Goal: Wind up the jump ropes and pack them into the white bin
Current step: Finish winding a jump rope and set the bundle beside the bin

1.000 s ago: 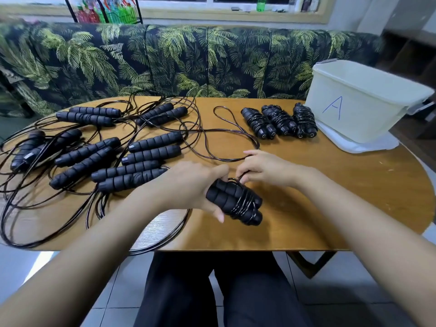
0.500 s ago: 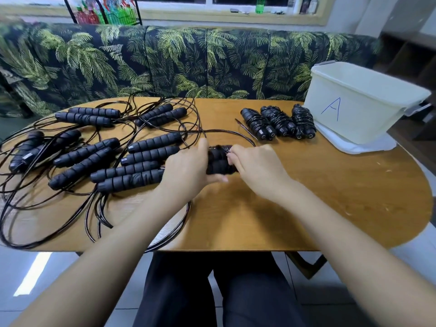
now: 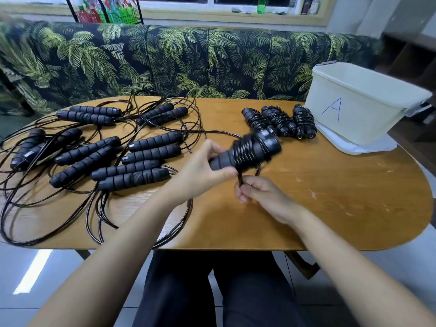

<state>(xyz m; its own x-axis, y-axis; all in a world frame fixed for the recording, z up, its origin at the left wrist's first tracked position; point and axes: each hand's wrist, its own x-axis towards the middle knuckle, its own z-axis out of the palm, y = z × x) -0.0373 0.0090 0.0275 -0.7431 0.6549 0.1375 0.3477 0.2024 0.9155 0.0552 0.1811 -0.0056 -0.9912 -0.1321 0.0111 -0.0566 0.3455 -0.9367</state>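
Oval wooden table (image 3: 306, 208), scuffed towards 3 o'clock, carries loose jump ropes (image 3: 141, 154) with black foam handles spread from 8 to 11 o'clock, three wound bundles (image 3: 278, 121) side by side at 1 o'clock, and a white bin (image 3: 354, 109) marked "A" on a flat white lid (image 3: 368, 147) at 2 o'clock.

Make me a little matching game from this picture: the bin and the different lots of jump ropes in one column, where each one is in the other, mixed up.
Things
1. white bin
2. three wound ropes
3. half-wound rope
4. unwound ropes

Places
A. held above the table in the left hand
B. spread loose over the table's left half
C. lying side by side next to the bin
D. standing at the table's far right corner

Pairs: 1-D, 2-C, 3-A, 4-B
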